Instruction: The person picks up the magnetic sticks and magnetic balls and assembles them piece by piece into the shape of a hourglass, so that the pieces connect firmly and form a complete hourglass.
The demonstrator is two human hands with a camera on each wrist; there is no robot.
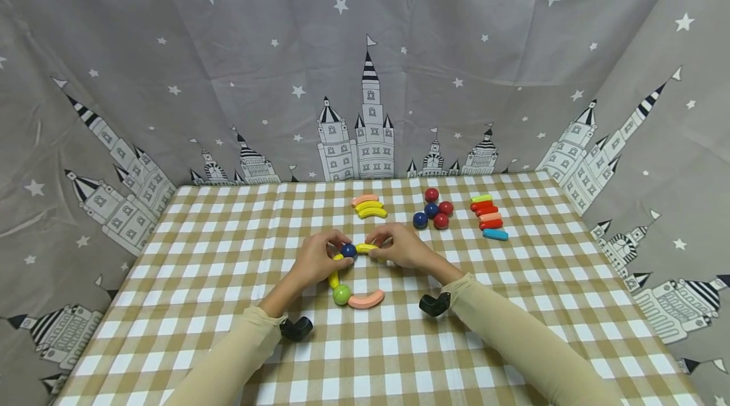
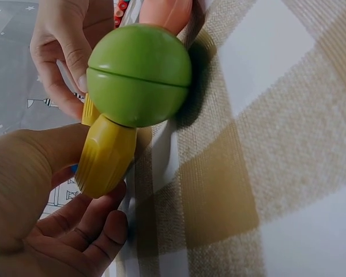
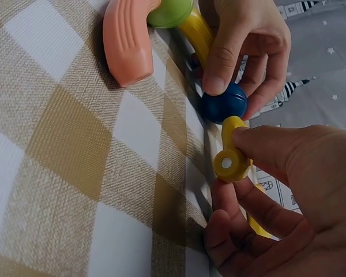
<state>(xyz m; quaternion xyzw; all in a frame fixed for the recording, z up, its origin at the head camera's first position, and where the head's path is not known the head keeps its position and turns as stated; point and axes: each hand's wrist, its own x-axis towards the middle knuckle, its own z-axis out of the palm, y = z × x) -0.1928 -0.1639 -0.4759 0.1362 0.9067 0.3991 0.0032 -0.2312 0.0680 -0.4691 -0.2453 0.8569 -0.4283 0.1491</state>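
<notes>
Nearest you, your beige sleeves [image 1: 527, 342] reach in over the brown-and-white checked cloth [image 1: 228, 235], with a black wrist device [image 1: 435, 304] beside each cuff. Beyond them, a salmon-pink, grooved curved piece [image 1: 367, 300] lies on the cloth, its left end against a glossy green ball [image 1: 341, 294] with a seam around its middle. From that ball a bright yellow, grooved curved piece [image 1: 333, 276] runs away from you toward your left hand [image 1: 316, 260], whose thumb and fingers pinch a glossy dark blue ball [image 1: 349, 250]; your hand hides whether that piece touches the ball. Your right hand [image 1: 402, 246] pinches a short yellow bar with a round white spot on its end [image 1: 364, 247], the other end meeting the blue ball between your hands. Farther off, a salmon curved bar [image 1: 365, 200] and two yellow curved bars [image 1: 372, 213] lie side by side; to their right sit three red balls [image 1: 441, 221] and two more blue balls [image 1: 420, 220], then a row of short rods [image 1: 486, 210] in yellow-green, red, salmon and blue. Behind everything hangs a grey curtain [image 1: 456, 32] printed with castles and white stars.
</notes>
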